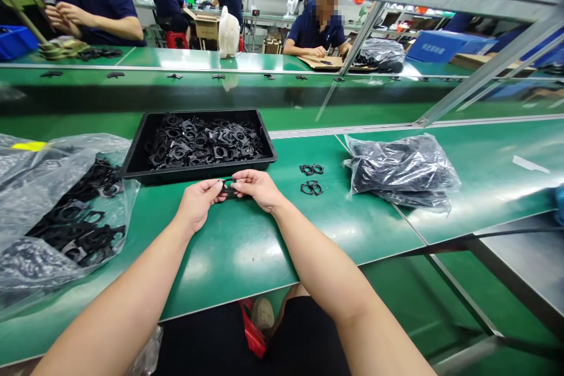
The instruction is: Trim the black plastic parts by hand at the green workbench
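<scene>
Between the fingertips of my left hand [199, 202] and my right hand [258, 188] is a small black plastic ring part [228, 187], pinched from both sides just above the green table. My fingers cover much of it. Right behind my hands stands a black tray [198, 173] heaped with similar black parts [202, 140]. To the right of my right hand, a few black ring-shaped parts [311, 188] lie on the tabletop in two small groups. An open clear plastic bag [88, 153] to my left holds many more black parts [79, 217].
Sealed clear bags of black parts [403, 170] lie on the right side of the table [247, 247]. Behind runs a conveyor [154, 75] with spaced black pieces. Metal posts [363, 38] rise beyond. Several people in dark blue shirts sit across, near a white fan [229, 32] and a blue box [440, 46].
</scene>
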A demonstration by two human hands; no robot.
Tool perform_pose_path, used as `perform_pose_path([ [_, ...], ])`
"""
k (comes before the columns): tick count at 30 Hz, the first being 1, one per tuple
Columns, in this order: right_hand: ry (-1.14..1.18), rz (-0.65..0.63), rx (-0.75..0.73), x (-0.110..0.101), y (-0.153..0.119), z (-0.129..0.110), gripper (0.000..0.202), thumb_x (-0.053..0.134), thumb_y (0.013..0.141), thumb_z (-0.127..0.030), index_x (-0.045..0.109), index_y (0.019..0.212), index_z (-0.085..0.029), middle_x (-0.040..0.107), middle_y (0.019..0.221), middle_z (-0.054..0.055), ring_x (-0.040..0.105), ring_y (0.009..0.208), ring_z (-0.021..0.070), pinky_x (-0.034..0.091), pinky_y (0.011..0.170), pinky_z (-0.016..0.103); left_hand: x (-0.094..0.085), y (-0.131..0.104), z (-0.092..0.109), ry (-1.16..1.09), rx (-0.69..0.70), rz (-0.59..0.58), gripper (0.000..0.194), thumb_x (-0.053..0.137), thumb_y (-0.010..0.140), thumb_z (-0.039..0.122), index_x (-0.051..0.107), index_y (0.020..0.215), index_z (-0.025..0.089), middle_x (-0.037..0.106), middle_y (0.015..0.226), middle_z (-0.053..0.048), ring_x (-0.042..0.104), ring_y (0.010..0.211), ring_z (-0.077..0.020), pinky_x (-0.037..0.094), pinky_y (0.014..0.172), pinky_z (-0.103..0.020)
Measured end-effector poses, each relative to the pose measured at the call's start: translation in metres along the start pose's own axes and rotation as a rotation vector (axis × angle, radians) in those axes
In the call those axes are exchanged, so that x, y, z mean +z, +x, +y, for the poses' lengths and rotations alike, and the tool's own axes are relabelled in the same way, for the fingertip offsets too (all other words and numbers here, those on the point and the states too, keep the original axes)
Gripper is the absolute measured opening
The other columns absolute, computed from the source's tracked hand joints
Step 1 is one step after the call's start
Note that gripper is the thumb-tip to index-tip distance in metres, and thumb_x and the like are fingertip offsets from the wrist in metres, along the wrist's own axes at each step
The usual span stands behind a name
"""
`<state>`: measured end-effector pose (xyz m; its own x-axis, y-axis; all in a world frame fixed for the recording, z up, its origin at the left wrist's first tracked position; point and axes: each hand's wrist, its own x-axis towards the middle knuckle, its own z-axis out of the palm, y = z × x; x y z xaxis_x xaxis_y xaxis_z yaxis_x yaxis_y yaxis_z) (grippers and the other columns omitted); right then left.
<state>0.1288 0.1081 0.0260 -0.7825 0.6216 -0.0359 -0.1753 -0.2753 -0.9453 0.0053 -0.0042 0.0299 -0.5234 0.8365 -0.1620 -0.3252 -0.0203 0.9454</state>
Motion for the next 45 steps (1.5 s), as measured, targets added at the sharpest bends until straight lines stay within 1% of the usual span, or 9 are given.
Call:
perform_pose_path([
  [4,-0.011,-0.010,-0.007,0.0018,-0.0010,0.0007,0.040,0.084,0.052,-0.029,0.065,0.084,-0.012,0.065,0.066,-0.001,0.059,0.058,0.0084,0.050,0.056,0.023,-0.0030,0.0003,0.0032,-0.027,-0.030,-0.037,0.039,0.081,0.056,0.037,0.070,0.081,0.010,0.069,0.072,-0.005,0.059,0.062,-0.0116,0.048,0.064,-0.026],
  [9,-0.024,-0.013,0.000,0.0020,-0.0029,-0.0010,0.041,0.085,0.051,-0.031,0.065,0.082,-0.013,0.066,0.065,-0.001,0.059,0.054,0.0077,0.050,0.056,0.023,-0.0061,0.0005,0.0031,0.004,-0.048,-0.074,0.037,0.080,0.058,0.036,0.070,0.082,0.010,0.069,0.070,-0.006,0.060,0.060,-0.0118,0.047,0.061,-0.026],
  [13,-0.019,-0.023,0.005,0.0016,-0.0040,-0.0012,0.042,0.085,0.051,-0.031,0.065,0.082,-0.012,0.066,0.065,-0.001,0.059,0.054,0.0083,0.050,0.057,0.024,-0.0077,0.0007,0.0021,0.025,-0.052,-0.098,0.037,0.078,0.061,0.037,0.069,0.084,0.009,0.069,0.073,-0.007,0.061,0.063,-0.0133,0.047,0.062,-0.027],
  [20,-0.024,-0.025,0.008,0.0029,-0.0051,-0.0017,0.043,0.085,0.051,-0.033,0.064,0.083,-0.012,0.066,0.065,-0.001,0.059,0.053,0.0082,0.050,0.056,0.023,-0.0079,0.0006,0.0022,0.025,-0.048,-0.103,0.036,0.078,0.061,0.036,0.068,0.083,0.009,0.069,0.073,-0.007,0.062,0.063,-0.0134,0.048,0.063,-0.027],
  [25,-0.027,-0.043,0.016,0.0026,-0.0056,-0.0016,0.044,0.085,0.051,-0.033,0.064,0.083,-0.012,0.066,0.065,0.000,0.059,0.053,0.0082,0.050,0.056,0.023,-0.0090,0.0005,0.0033,0.025,-0.066,-0.125,0.034,0.078,0.061,0.036,0.067,0.080,0.009,0.069,0.071,-0.007,0.062,0.062,-0.0137,0.047,0.063,-0.027],
  [28,-0.033,-0.036,0.009,0.0026,-0.0053,-0.0012,0.044,0.085,0.051,-0.034,0.064,0.083,-0.012,0.067,0.065,0.000,0.059,0.052,0.0080,0.050,0.055,0.023,-0.0096,0.0009,0.0029,0.035,-0.071,-0.142,0.034,0.077,0.063,0.035,0.067,0.082,0.009,0.069,0.074,-0.008,0.062,0.065,-0.0141,0.048,0.064,-0.027],
  [34,-0.051,-0.039,-0.005,0.0050,-0.0051,0.0001,0.044,0.084,0.052,-0.036,0.064,0.083,-0.013,0.066,0.064,-0.002,0.059,0.052,0.0078,0.050,0.055,0.023,-0.0096,0.0024,0.0007,-0.017,-0.051,-0.124,0.031,0.076,0.064,0.032,0.066,0.082,0.010,0.068,0.074,-0.006,0.061,0.066,-0.0130,0.048,0.068,-0.028],
  [40,-0.093,-0.061,0.014,0.0033,-0.0073,0.0034,0.043,0.084,0.051,-0.033,0.063,0.083,-0.013,0.065,0.065,-0.002,0.058,0.052,0.0074,0.049,0.055,0.022,-0.0076,0.0010,0.0033,0.102,-0.062,-0.113,0.035,0.076,0.061,0.041,0.064,0.072,0.010,0.065,0.066,-0.005,0.059,0.059,-0.0140,0.047,0.060,-0.028],
  [45,-0.100,-0.071,0.027,0.0038,-0.0085,0.0037,0.041,0.083,0.052,-0.033,0.062,0.081,-0.013,0.064,0.064,-0.002,0.058,0.051,0.0070,0.047,0.054,0.022,-0.0081,-0.0009,0.0061,0.132,-0.064,-0.144,0.038,0.076,0.060,0.045,0.064,0.071,0.011,0.066,0.067,-0.005,0.059,0.060,-0.0145,0.048,0.062,-0.030],
])
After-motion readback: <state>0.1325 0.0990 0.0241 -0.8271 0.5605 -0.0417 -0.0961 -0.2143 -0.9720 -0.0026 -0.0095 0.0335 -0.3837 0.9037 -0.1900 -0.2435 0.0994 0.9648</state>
